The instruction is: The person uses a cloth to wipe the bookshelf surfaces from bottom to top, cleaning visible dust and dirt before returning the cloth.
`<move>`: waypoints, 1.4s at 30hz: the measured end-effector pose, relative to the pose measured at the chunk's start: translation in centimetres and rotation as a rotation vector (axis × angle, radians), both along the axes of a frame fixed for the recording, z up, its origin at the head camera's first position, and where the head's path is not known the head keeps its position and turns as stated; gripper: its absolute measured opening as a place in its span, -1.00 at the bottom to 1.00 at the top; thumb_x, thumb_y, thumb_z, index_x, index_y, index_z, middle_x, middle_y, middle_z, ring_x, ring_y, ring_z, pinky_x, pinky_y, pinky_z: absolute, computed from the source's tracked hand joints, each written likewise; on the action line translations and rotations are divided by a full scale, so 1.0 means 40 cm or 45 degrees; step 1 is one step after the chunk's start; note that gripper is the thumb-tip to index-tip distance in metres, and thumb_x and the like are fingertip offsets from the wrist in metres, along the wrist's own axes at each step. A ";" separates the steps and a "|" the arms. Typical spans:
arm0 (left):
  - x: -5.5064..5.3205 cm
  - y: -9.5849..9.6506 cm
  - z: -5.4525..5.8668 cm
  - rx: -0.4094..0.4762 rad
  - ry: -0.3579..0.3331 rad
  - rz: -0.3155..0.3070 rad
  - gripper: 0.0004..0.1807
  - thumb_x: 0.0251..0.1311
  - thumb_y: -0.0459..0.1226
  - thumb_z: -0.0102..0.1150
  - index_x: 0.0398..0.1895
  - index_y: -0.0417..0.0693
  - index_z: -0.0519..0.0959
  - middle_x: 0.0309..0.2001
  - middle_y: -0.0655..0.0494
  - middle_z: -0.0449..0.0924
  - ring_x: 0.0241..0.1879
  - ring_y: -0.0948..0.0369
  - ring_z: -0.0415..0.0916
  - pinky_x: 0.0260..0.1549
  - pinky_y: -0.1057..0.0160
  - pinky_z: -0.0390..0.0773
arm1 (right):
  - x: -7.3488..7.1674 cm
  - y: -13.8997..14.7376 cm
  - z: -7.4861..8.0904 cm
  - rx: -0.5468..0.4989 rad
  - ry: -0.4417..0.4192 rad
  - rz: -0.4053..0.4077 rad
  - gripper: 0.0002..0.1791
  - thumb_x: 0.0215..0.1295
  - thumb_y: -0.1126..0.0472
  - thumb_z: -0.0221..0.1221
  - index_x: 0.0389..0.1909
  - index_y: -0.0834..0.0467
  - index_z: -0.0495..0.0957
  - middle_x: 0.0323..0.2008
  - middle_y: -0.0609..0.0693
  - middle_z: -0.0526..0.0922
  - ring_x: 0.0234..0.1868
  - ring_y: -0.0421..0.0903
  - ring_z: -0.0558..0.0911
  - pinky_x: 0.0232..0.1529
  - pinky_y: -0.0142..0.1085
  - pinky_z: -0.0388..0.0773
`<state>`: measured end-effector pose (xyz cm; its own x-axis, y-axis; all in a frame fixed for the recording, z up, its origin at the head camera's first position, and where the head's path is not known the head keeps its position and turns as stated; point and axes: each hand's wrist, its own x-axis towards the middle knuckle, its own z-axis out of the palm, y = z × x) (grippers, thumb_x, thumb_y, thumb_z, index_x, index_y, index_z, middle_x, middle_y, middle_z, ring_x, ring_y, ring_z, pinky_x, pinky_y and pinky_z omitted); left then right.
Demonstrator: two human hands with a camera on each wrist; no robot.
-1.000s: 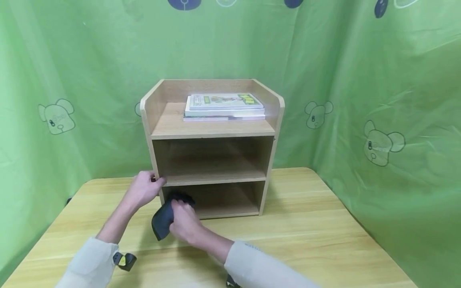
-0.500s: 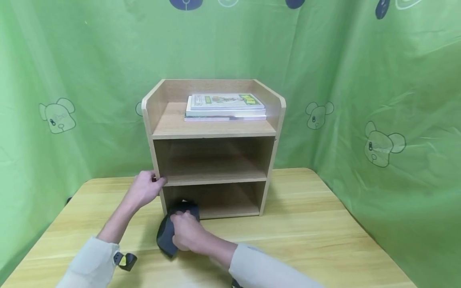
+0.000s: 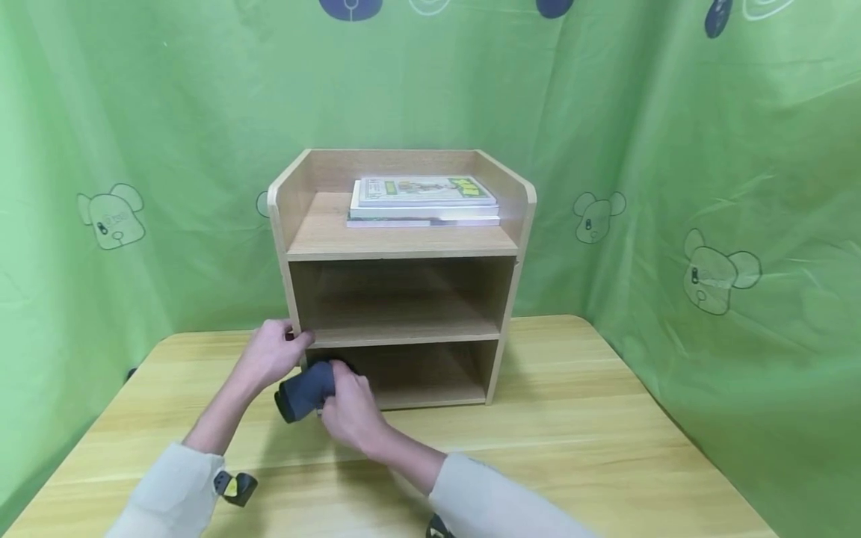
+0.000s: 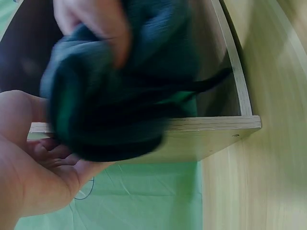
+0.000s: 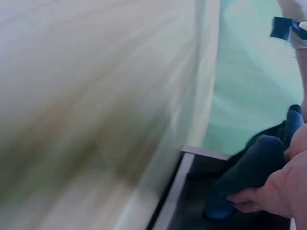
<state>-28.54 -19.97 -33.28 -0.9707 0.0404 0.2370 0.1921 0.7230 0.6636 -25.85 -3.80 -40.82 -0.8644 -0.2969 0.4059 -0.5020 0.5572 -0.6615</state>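
Observation:
A small wooden shelf unit stands on the table. My left hand grips the front edge of its left side panel near the middle board, with the thumb inside. In my right hand is a bunched dark blue cloth, held at the lower left corner of the unit, across the front of the side panel. The left wrist view has the cloth close to my left hand, blurred, with its folds covering part of the panel edge. Curled fingers press the cloth in the right wrist view.
Several books lie stacked on the top board. The light wood table extends to both sides and in front of the unit. A green curtain with bear drawings hangs behind and at the sides.
My right hand moved the cloth down along the lower left panel, then back up, and its loose end now points left. The left hand keeps its grip on the unit.

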 end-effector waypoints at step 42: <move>-0.001 0.000 -0.004 0.037 -0.042 -0.027 -0.68 0.36 -0.17 0.04 -0.19 -0.29 0.62 -0.51 -0.01 0.58 -0.54 0.16 0.49 -0.55 0.22 0.47 | 0.004 0.002 -0.029 0.644 -0.032 0.084 -0.58 -0.12 0.41 0.31 -0.12 0.16 0.63 -0.21 -0.02 0.68 -0.26 -0.14 0.58 -0.29 -0.44 0.48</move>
